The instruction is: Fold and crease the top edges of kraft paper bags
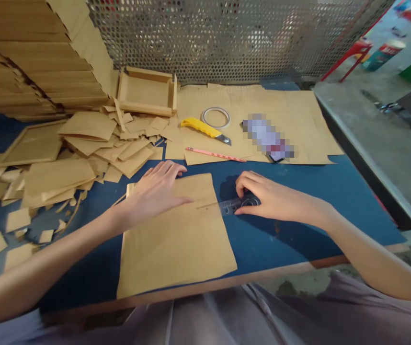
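A brown sheet of kraft card [180, 244] lies on the blue tabletop in front of me. My left hand [157, 189] is over its upper left part, fingers apart and thumb stretched to the right. To the right of the sheet, my right hand [259, 194] pinches a clear plastic ruler [230, 207] between thumb and fingers. The ruler's left end reaches the sheet's right edge. Beyond the hands lie a pink pencil [214, 154], a yellow utility knife [203, 128] with its blade end to the right, and a roll of tape [215, 117].
Cardboard scraps [119, 148] cover the table's left side, below tall stacks of folded card [40, 52]. An open cardboard tray [148, 93] sits at the back against a perforated metal screen [198, 38]. A phone [268, 138] rests on flat brown sheets [306, 124].
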A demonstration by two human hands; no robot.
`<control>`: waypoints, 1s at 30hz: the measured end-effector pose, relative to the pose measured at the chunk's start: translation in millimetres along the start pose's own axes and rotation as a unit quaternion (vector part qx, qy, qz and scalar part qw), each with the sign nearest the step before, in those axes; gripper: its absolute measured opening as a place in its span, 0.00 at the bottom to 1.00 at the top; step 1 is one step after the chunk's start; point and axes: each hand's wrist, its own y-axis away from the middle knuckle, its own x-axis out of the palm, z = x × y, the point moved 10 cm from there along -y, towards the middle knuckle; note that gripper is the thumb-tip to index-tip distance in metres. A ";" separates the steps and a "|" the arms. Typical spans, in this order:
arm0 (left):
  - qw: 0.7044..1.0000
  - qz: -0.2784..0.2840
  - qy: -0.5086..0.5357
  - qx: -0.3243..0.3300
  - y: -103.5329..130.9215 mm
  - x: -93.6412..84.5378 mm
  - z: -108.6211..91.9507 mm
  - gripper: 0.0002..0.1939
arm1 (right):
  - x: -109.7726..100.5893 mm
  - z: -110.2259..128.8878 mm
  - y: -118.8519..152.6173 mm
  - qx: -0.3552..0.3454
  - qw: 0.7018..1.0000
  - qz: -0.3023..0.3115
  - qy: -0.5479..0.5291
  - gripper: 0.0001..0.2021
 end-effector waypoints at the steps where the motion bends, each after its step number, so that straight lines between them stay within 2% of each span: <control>1: 0.999 0.030 0.020 -0.015 -3.6 3.0 3.5 0.30 | -1.8 -4.5 1.3 0.009 1.000 -0.003 -0.008 0.12; 3: 0.994 0.075 0.073 -0.039 -9.2 6.8 9.1 0.30 | -9.5 -14.5 1.0 0.027 0.999 -0.030 -0.037 0.09; 6: 0.981 0.124 0.148 -0.033 -13.5 8.4 10.5 0.22 | -26.8 -25.1 -5.1 0.033 0.990 -0.107 -0.082 0.09; 8: 0.969 0.147 0.197 -0.021 -12.7 7.2 10.0 0.19 | -42.4 -25.6 -8.7 0.025 0.980 -0.183 -0.070 0.12; 10: 0.949 0.143 0.276 -0.044 -9.9 2.9 14.9 0.20 | -59.9 -19.6 -7.6 0.005 0.961 -0.270 -0.062 0.15; 11: 0.933 0.128 0.330 -0.067 -8.0 0.0 19.2 0.20 | -64.6 -16.0 -7.4 -0.009 0.953 -0.290 -0.088 0.16; 12: 0.912 0.103 0.385 -0.092 -5.7 -3.3 23.9 0.20 | -65.0 -12.9 -9.2 -0.022 0.949 -0.285 -0.136 0.17; 15: 0.849 -0.003 0.505 -0.157 5.0 -10.5 38.0 0.23 | -48.5 -6.0 -19.1 -0.035 0.929 -0.173 -0.326 0.20; 17: 0.816 -0.091 0.536 -0.194 16.8 -11.9 46.8 0.23 | -41.2 -6.8 -20.5 -0.022 0.908 -0.137 -0.396 0.22; 19: 0.782 -0.180 0.556 -0.215 32.4 -11.0 51.8 0.22 | -37.8 -15.0 -20.1 -0.003 0.891 -0.148 -0.430 0.22; 21: 0.749 -0.210 0.589 -0.221 45.2 -0.4 49.0 0.21 | -31.2 -25.7 -20.3 0.017 0.877 -0.163 -0.453 0.27; 22: 0.738 -0.201 0.606 -0.220 49.3 7.2 45.4 0.22 | -28.4 -31.9 -19.9 0.027 0.870 -0.180 -0.459 0.30; 23: 0.732 -0.193 0.617 -0.213 52.5 12.6 41.7 0.24 | -25.8 -37.6 -19.0 0.036 0.864 -0.199 -0.462 0.31; 25: 0.740 -0.187 0.620 -0.183 56.6 15.5 36.4 0.29 | -23.3 -47.7 -14.8 0.051 0.853 -0.248 -0.457 0.33; 28: 0.769 -0.204 0.598 -0.104 57.1 3.7 31.6 0.45 | -23.9 -53.3 -6.7 0.049 0.839 -0.300 -0.452 0.33; 30: 0.782 -0.205 0.586 -0.056 54.8 -5.2 29.0 0.49 | -25.4 -50.6 -3.9 0.033 0.841 -0.305 -0.445 0.31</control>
